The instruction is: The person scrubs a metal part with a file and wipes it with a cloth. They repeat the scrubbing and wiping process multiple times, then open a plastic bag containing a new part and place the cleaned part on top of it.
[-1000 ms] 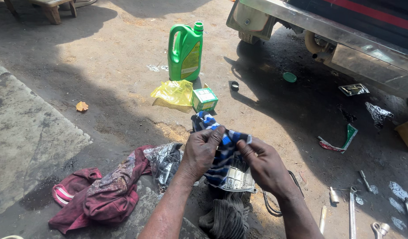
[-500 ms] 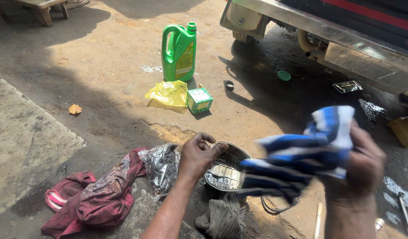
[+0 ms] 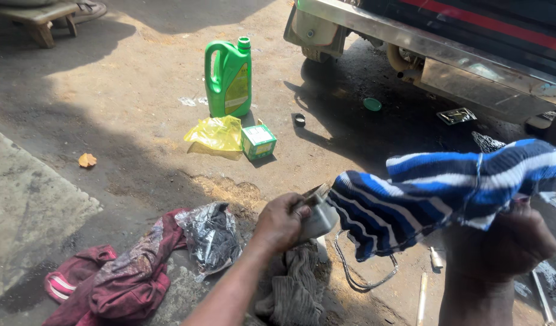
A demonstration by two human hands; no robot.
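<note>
My left hand grips a small shiny metal container and holds it tilted low over the ground. My right hand is raised at the right and clutches a blue-and-white striped cloth, which stretches left until it touches the metal container. A thin wire handle loops on the ground below the cloth.
A green oil jug, a yellow plastic bag and a small green box stand ahead. Maroon rags, a crumpled black bag and a grey rag lie near me. A vehicle's bumper spans the top right. Tools lie at the lower right.
My right hand pulled the striped cloth off the metal container and lifted it to the right. My left hand has tipped the container up off the ground.
</note>
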